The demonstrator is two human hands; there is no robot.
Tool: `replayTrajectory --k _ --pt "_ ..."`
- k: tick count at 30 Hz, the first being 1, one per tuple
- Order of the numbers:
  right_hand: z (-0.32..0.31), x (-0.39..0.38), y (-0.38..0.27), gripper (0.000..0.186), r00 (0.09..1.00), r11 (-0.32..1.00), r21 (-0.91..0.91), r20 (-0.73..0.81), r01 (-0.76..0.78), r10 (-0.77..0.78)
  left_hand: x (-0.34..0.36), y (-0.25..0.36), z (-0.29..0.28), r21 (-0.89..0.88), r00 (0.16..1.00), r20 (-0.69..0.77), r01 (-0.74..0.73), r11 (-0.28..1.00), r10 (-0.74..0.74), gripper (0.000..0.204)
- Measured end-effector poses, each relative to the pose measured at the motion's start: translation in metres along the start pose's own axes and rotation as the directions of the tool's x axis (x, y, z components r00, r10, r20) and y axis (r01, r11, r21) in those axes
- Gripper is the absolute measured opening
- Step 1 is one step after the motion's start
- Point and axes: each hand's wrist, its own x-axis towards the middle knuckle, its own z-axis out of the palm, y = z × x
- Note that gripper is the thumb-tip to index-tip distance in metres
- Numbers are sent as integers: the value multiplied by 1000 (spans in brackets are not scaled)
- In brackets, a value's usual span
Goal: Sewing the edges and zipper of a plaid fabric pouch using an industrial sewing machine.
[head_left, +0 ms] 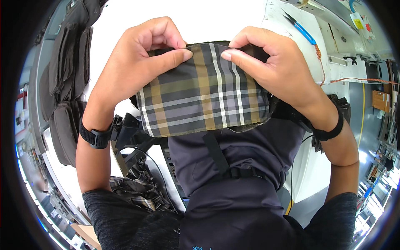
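Observation:
A plaid fabric piece (196,98) in black, tan, grey and white hangs between my hands, over the near edge of the white table. Dark cloth shows behind it at the top edge and the right side. My left hand (146,56) pinches the top edge left of the middle between thumb and forefinger. To the right, my right hand (271,58) pinches the same edge, its thumb on the plaid side and its forefinger at the rim. The two pinches lie a short way apart along the edge.
Blue-handled thread snips (306,33) lie at the back right, tied to an orange cord (320,62). Dark sewn pieces (64,83) are stacked along the left. More plaid cloth (139,187) is heaped below my left forearm. A machine part (321,8) stands at the top right.

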Motion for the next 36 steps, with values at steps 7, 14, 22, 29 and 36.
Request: replayTrajectory --k 7,14,22,29,36 --pt "3 -1 3 19 997 996 -54 -36 72 -74 3 16 6 81 981 32 186 979 -189 23" --pt "-17 -6 7 15 998 997 -42 42 58 -56 -1 8 7 119 989 -44 148 982 -144 18" --pt "-31 -18 -6 15 999 1000 9 42 -25 24 0 1 6 159 984 -77 171 972 -161 17" --pt "-23 -22 0 15 992 997 -63 -111 46 -53 -2 -1 7 174 985 -124 137 975 -116 17" --pt "-14 -22 13 18 992 998 43 -112 -48 53 -3 -4 6 150 980 -164 135 980 -110 15"
